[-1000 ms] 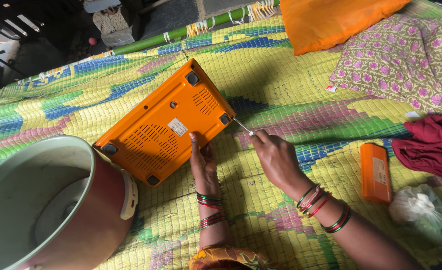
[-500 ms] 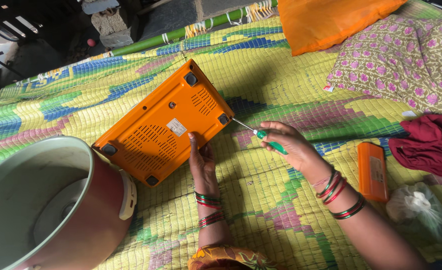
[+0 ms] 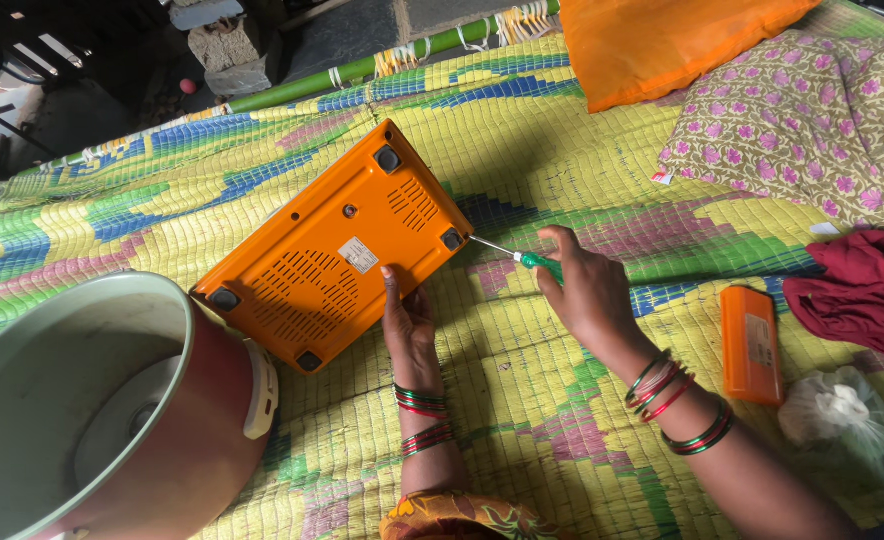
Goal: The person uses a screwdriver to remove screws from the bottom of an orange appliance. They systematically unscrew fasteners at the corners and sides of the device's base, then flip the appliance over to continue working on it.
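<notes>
An orange flat appliance (image 3: 332,250) lies upside down on a woven mat (image 3: 522,130), its black feet and vent slots facing up. My left hand (image 3: 407,315) rests flat on its near edge, thumb on the underside. My right hand (image 3: 582,285) holds a green-handled screwdriver (image 3: 527,260). The metal tip of the screwdriver points at the foot on the appliance's right corner. Both wrists carry red and green bangles.
A large pot (image 3: 92,400) with a pale green inside and red outside stands at the lower left. A small orange box (image 3: 750,343), a white plastic bag (image 3: 840,410), a maroon cloth (image 3: 862,290), a floral pillow (image 3: 802,120) and an orange cushion (image 3: 662,40) lie to the right.
My right hand shifted a little to the right and turned, so the green handle of the screwdriver now shows. The left hand and the appliance stayed put.
</notes>
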